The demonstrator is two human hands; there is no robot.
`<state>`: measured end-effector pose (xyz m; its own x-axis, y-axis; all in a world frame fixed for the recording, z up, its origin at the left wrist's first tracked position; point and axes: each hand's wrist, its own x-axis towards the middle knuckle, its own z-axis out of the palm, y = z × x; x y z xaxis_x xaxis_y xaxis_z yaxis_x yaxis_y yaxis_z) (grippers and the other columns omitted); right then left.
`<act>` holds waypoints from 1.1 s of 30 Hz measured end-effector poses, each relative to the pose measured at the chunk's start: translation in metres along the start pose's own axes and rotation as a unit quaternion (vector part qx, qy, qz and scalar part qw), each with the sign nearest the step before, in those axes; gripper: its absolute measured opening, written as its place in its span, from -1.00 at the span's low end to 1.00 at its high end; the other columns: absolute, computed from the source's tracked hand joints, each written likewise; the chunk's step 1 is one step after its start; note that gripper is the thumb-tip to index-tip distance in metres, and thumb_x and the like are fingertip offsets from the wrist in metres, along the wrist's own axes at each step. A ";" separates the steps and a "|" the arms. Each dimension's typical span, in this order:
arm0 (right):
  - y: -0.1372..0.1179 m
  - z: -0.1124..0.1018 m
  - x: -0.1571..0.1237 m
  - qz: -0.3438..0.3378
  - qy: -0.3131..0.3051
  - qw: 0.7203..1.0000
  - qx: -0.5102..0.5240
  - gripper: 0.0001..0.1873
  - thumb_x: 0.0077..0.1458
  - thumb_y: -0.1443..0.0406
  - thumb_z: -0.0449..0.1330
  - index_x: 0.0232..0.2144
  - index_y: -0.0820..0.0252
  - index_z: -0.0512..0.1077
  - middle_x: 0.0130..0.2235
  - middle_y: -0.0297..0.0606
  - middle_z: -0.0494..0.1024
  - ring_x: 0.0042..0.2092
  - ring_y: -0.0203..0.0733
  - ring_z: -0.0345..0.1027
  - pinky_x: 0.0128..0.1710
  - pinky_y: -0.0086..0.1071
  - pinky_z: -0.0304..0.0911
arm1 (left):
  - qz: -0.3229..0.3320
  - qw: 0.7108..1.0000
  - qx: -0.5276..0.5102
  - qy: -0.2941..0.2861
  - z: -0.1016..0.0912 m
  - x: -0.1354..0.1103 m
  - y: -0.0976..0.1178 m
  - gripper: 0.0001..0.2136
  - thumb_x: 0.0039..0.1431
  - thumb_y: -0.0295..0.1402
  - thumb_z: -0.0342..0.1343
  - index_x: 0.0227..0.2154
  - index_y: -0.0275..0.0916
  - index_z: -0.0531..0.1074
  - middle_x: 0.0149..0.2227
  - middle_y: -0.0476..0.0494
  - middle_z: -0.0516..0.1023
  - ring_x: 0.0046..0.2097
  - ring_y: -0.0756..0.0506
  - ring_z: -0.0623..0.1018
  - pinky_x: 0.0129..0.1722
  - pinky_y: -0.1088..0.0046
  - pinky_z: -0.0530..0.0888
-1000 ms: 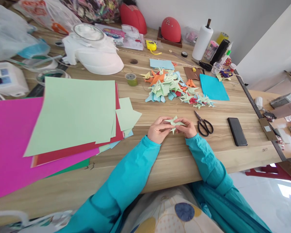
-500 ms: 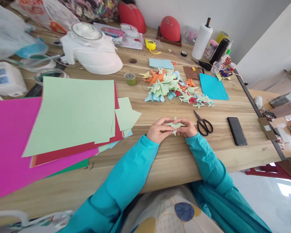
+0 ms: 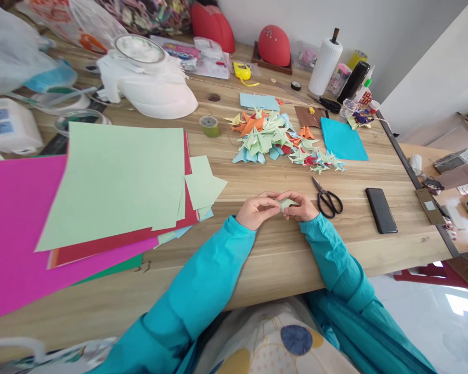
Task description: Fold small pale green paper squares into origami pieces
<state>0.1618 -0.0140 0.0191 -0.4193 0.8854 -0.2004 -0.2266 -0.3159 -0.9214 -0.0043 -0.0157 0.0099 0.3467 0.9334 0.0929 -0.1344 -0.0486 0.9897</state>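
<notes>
Between the fingertips of both hands is a small pale green folded paper piece [image 3: 287, 203], mostly covered by the fingers. My left hand [image 3: 258, 210] pinches it from the left, thumb and fingers closed on its edge. My right hand [image 3: 301, 206] grips the right part with its fingers curled over the top. Black-handled scissors [image 3: 328, 200] lie just right of my right hand. Beyond the hands is a heap of folded paper figures [image 3: 267, 136] in green, orange, blue and red.
Stacked green sheets [image 3: 120, 182] lie at left over red and magenta paper [image 3: 19, 223], with smaller green squares [image 3: 205, 187] beside them. A phone [image 3: 381, 210] lies at right. Farther back are a turquoise square [image 3: 343, 139], a thread spool [image 3: 209, 126] and a white cap [image 3: 156, 93].
My fingers have drawn together over the green paper. Its pointed ends, which stuck out above and below, are now mostly hidden.
</notes>
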 end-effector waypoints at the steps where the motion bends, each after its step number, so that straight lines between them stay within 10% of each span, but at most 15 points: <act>1: 0.000 0.000 0.000 -0.002 -0.001 1.000 -0.006 -0.62 -0.38 0.37 0.34 -0.37 0.23 0.40 -0.57 -0.42 0.45 -0.60 -0.41 0.25 -0.61 -0.51 0.24 | -0.007 1.000 -0.004 0.002 0.001 0.000 0.000 -0.85 -0.17 -0.29 0.23 -0.56 -0.28 0.50 -0.20 -0.21 0.45 -0.09 -0.16 0.44 -0.12 0.32 0.38; 17: 0.006 -0.003 0.004 -0.126 0.038 0.990 -0.041 -0.43 -0.20 0.27 0.28 -0.08 0.10 0.26 -0.48 -0.39 0.43 -0.51 -0.34 0.30 -0.52 -0.44 0.24 | 0.114 0.978 0.073 0.157 0.004 -0.001 -0.004 -0.90 -0.17 -0.37 0.23 -0.55 -0.28 0.47 -0.25 -0.18 0.44 -0.23 -0.09 0.48 -0.37 0.43 0.46; 24: 0.011 0.009 0.006 -0.188 0.080 0.968 -0.147 -0.74 -0.23 0.22 0.31 -0.41 0.17 0.44 -0.41 -0.30 0.42 -0.38 -0.30 0.28 -0.38 -0.38 0.23 | 0.212 0.938 0.208 0.176 0.005 -0.002 -0.001 -0.98 -0.09 -0.41 0.19 -0.55 -0.23 0.48 -0.30 -0.13 0.45 -0.26 -0.05 0.46 -0.27 0.39 0.45; 33: 0.002 0.008 0.005 -0.188 0.143 0.953 -0.189 -0.73 -0.28 0.10 0.31 -0.58 0.18 0.44 -0.47 -0.27 0.44 -0.38 -0.25 0.29 -0.38 -0.34 0.22 | 0.028 0.979 -0.027 0.202 0.002 -0.001 0.002 -0.60 -0.10 -0.24 0.18 -0.15 -0.23 0.41 -0.21 -0.15 0.40 -0.37 0.00 0.48 -0.40 0.47 0.50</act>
<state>0.1519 -0.0128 0.0191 -0.1020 0.9855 0.1354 0.0425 0.1403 -0.9892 -0.0030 -0.0179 0.0122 -0.0572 0.9946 0.0861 -0.1944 -0.0956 0.9762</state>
